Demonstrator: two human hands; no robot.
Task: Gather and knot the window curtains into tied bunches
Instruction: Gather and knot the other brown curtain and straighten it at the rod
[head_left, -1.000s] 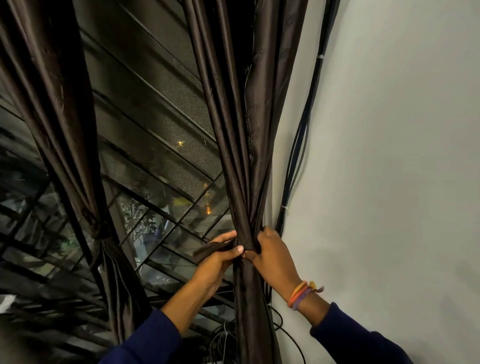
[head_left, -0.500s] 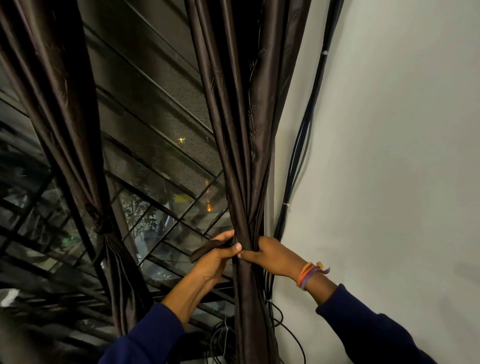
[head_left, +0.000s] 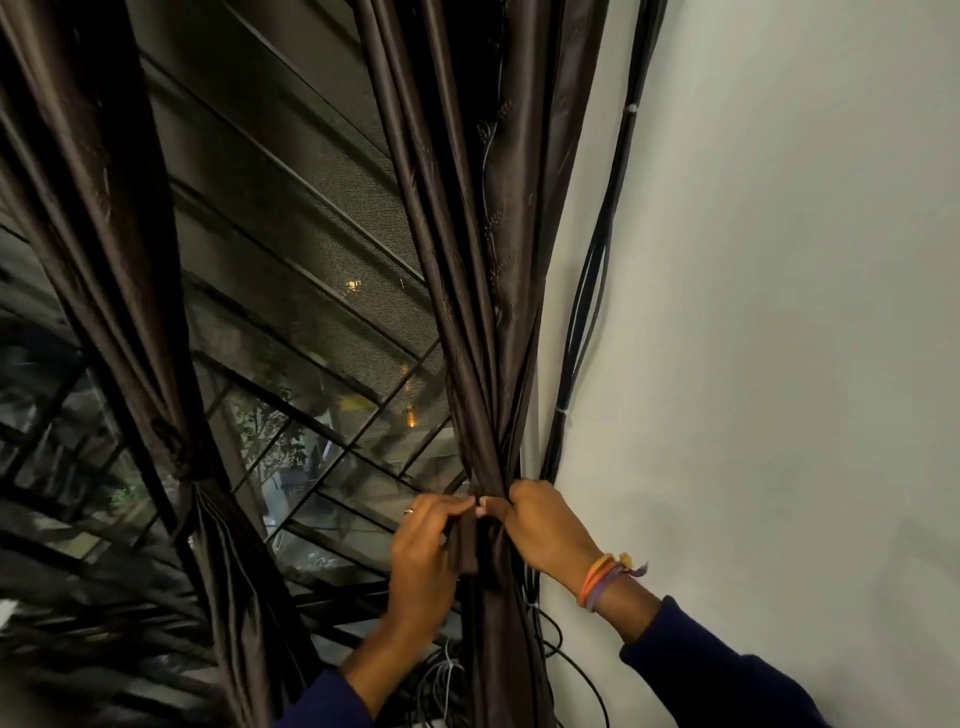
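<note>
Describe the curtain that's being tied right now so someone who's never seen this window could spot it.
Start at the plain white wall on the right and find the bundle of black cables running down its edge. Just left of them hangs the dark brown satin curtain, pinched by the left hand and right hand; the other curtain, far left, is already tied.

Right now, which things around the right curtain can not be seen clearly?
Head view only:
- Tie strap: its wrap behind the right curtain is hidden by folds and both hands.
- Left hand fingertips: covered by the strap.
- Cables: both ends cut off by the frame edges.
- Left curtain knot: too dark.
</note>
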